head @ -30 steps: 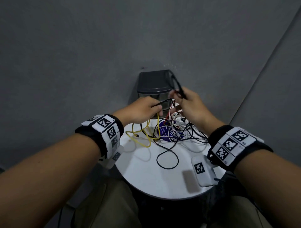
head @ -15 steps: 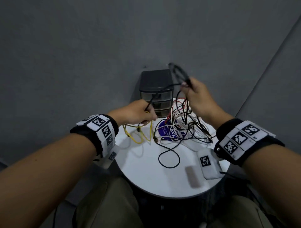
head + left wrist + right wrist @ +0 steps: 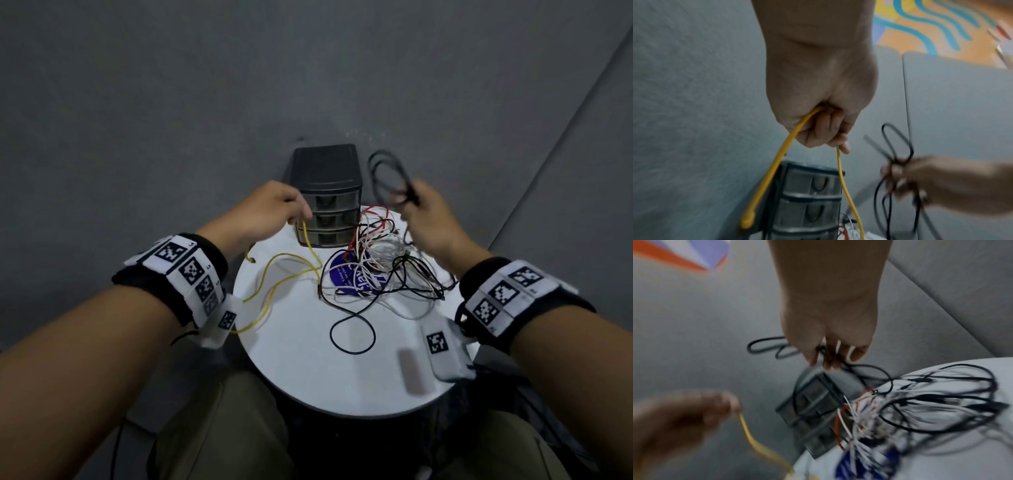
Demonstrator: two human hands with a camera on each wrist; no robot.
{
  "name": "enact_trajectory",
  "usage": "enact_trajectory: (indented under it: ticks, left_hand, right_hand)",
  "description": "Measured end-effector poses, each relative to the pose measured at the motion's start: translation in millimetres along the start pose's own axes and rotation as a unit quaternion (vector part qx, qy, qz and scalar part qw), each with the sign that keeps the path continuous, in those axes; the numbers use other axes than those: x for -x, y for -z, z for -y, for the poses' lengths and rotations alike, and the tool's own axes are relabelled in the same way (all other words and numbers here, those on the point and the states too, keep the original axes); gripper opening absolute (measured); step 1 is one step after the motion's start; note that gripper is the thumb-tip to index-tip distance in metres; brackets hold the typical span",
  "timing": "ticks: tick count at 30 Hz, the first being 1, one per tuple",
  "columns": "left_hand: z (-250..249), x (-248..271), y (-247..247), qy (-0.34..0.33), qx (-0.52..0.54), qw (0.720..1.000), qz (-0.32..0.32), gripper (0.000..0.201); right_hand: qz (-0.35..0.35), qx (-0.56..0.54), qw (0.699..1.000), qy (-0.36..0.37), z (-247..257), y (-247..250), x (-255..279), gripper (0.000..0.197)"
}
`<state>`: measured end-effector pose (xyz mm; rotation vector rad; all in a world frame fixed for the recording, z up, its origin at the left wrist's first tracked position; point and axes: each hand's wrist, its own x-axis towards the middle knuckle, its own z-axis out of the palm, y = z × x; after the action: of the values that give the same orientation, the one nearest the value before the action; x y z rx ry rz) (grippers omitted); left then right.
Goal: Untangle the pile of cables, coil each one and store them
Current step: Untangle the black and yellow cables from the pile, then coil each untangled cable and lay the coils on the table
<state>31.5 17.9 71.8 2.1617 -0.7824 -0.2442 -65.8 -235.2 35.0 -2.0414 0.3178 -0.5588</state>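
A tangle of black, white and red cables (image 3: 383, 267) lies on the far right of the round white table (image 3: 308, 370). My left hand (image 3: 274, 209) is raised in front of the drawer unit, fingers curled round a yellow cable (image 3: 274, 284) (image 3: 777, 170) that hangs down to the table. My right hand (image 3: 424, 219) (image 3: 830, 344) is raised to the right of the drawers and grips a bunch of black cable loops (image 3: 387, 178) (image 3: 898, 146). A black strand runs from that hand down into the tangle.
A small dark three-drawer unit (image 3: 325, 195) stands at the table's far edge, drawers closed. A blue round label (image 3: 349, 277) lies under the tangle. One black cable loop (image 3: 352, 332) lies on the table's middle. Grey walls close in behind and to the right.
My right hand has lifted the black loops up and to the right, away from the pile. My left hand let the black strand go and rose with the yellow cable, pulling it out leftward.
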Motion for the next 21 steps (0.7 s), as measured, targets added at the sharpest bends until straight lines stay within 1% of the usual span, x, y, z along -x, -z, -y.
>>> enact_trajectory:
  ticks: [1, 2, 3, 5, 6, 8, 10, 13, 16, 17, 18, 19, 21]
  left_hand:
    - [-8.8, 2.0, 2.8, 0.0, 0.031, 0.999, -0.013, 0.027]
    - [-17.3, 4.0, 6.0, -0.001, 0.06, 0.998, -0.023, 0.025]
    - [-24.7, 5.9, 9.4, -0.003, 0.077, 0.997, -0.031, 0.025]
    - [-34.1, 9.2, 16.3, -0.014, 0.077, 0.996, -0.042, 0.028]
    - [-36.5, 11.1, 19.4, -0.019, 0.077, 0.996, -0.047, 0.029]
    - [-39.9, 16.1, 23.5, -0.021, 0.089, 0.994, -0.056, 0.03]
    - [-41.1, 20.3, 26.5, -0.024, 0.109, 0.992, -0.065, 0.031]
    - [-39.2, 23.9, 31.4, -0.022, 0.151, 0.985, -0.081, 0.034]
    - [-39.7, 27.7, 34.0, -0.033, 0.184, 0.978, -0.096, 0.036]
    - [-41.4, 28.6, 34.0, -0.042, 0.193, 0.975, -0.101, 0.035]
    - [-43.4, 29.4, 33.6, -0.051, 0.202, 0.972, -0.105, 0.035]
    - [-45.2, 29.6, 33.4, -0.058, 0.211, 0.969, -0.111, 0.034]
    - [-48.4, 30.0, 32.2, -0.067, 0.223, 0.965, -0.122, 0.033]
  right_hand:
    - [0.068, 0.056, 0.996, -0.002, -5.5, -5.2, 8.7, 0.015]
    - [0.126, 0.114, 0.985, -0.002, -12.3, -10.5, 17.0, 0.016]
    - [0.171, 0.164, 0.972, 0.001, -17.7, -15.4, 24.4, 0.022]
    - [0.23, 0.228, 0.946, -0.003, -26.7, -25.8, 36.0, 0.039]
    - [0.242, 0.245, 0.939, -0.009, -29.6, -30.9, 39.7, 0.049]
    - [0.242, 0.255, 0.936, -0.024, -33.7, -38.2, 44.0, 0.063]
    - [0.236, 0.246, 0.94, -0.027, -34.4, -41.7, 46.6, 0.068]
    - [0.211, 0.232, 0.949, -0.019, -32.4, -42.2, 48.2, 0.07]
    - [0.153, 0.209, 0.966, -0.015, -19.6, -37.9, 49.8, 0.069]
    - [0.132, 0.181, 0.975, -0.012, -10.3, -36.2, 51.9, 0.069]
    - [0.127, 0.132, 0.983, -0.003, -0.3, -35.5, 54.3, 0.071]
    - [0.139, 0.076, 0.987, 0.007, 12.8, -36.0, 57.3, 0.071]
    - [0.192, -0.006, 0.981, 0.017, 34.5, -40.9, 61.8, 0.067]
